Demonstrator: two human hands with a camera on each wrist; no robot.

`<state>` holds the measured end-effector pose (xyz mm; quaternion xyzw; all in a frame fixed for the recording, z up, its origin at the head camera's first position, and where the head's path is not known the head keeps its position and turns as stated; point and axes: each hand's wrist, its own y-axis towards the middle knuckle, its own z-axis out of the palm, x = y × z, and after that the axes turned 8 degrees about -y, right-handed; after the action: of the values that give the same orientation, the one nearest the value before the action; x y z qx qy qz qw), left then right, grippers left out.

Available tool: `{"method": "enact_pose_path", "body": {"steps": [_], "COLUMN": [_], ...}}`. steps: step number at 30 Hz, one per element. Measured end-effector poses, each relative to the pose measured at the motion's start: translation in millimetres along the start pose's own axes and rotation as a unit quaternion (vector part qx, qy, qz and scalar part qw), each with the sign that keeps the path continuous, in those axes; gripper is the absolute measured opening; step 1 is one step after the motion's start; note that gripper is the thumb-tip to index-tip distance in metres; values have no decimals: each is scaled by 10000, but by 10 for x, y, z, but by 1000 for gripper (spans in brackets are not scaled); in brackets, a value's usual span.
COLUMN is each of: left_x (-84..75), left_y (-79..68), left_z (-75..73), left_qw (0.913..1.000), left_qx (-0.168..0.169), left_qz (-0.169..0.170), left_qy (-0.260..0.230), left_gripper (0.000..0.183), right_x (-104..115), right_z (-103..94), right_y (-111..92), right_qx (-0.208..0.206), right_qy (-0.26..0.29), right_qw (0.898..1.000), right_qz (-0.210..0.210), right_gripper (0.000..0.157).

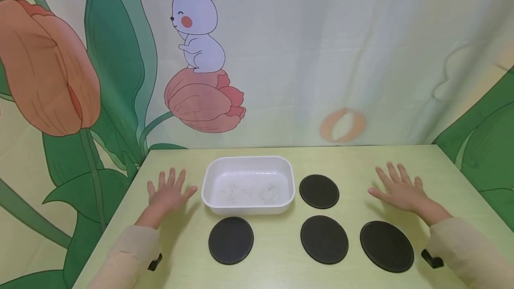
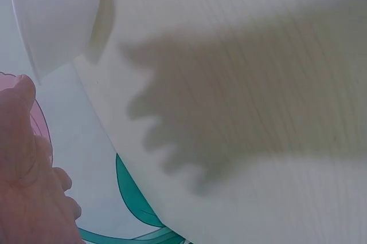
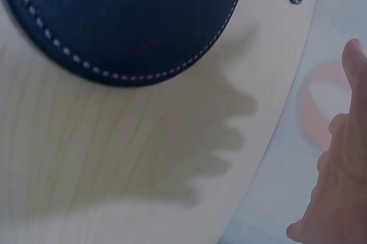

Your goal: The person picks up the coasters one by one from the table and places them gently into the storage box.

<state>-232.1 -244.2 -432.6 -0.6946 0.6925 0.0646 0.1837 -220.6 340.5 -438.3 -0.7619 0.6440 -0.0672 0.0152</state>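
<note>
My left hand [image 1: 168, 195] hovers over the table left of a white rectangular tray [image 1: 248, 210], its fingers spread and holding nothing. On the other side, my right hand [image 1: 401, 192] is also spread and bare, above the table beyond a round black coaster [image 1: 387, 246]. Both hands cast shadows on the wood in the wrist views. Three more black coasters lie flat: one [image 1: 230, 240] in front of the tray, one [image 1: 319, 191] just right of it, and one [image 1: 324, 239] nearer the front. Pale stitching rims the coaster [image 3: 132, 20] in the right wrist view.
The pale wooden table [image 1: 277, 258] ends at a hanging cloth [image 1: 281, 79] printed with a rabbit and tulips. Inside the tray's bottom are faint greyish marks. A small black piece shows under each sleeve.
</note>
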Motion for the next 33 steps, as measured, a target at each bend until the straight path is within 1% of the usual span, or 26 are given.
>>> {"method": "enact_pose_path", "body": {"steps": [6, 11, 14, 18, 21, 24, 30, 31, 33], "left_x": [-89, -170, -223, -283, -318, -335, -334, -334, -336], "left_y": [-14, 5, 21, 48, 81, 113, 136, 138, 141], "left_z": [-1, 15, 30, 53, 55, 51, 64, 67, 77], "left_qw": [9998, 9989, 9976, 9953, 9923, 9881, 9796, 9783, 9758], "left_qx": [-61, -234, -322, -446, -642, -801, -967, -982, -1000], "left_qz": [184, 414, 611, 831, 961, 1042, 1063, 1054, 1025], "left_qy": [32, 32, -61, -203, -436, -799, -1404, -1491, -1651], "left_gripper": [78, 75, 72, 68, 64, 60, 57, 56, 55], "right_x": [132, 258, 347, 454, 523, 583, 670, 680, 696], "right_z": [22, 34, 54, 85, 88, 79, 83, 85, 89], "right_y": [13, 26, 38, 48, 51, 59, 74, 74, 75], "right_qx": [-47, -257, -425, -667, -705, -572, -203, -87, 229], "right_qy": [-139, -197, -186, -36, 399, 934, 1705, 1884, 2313], "right_qw": [9997, 9988, 9972, 9923, 9873, 9817, 9731, 9706, 9624], "right_qz": [-173, -364, -592, -1048, -1367, -1555, -1535, -1497, -1406], "right_gripper": [85, 85, 87, 89, 90, 90, 89, 89, 88]}}
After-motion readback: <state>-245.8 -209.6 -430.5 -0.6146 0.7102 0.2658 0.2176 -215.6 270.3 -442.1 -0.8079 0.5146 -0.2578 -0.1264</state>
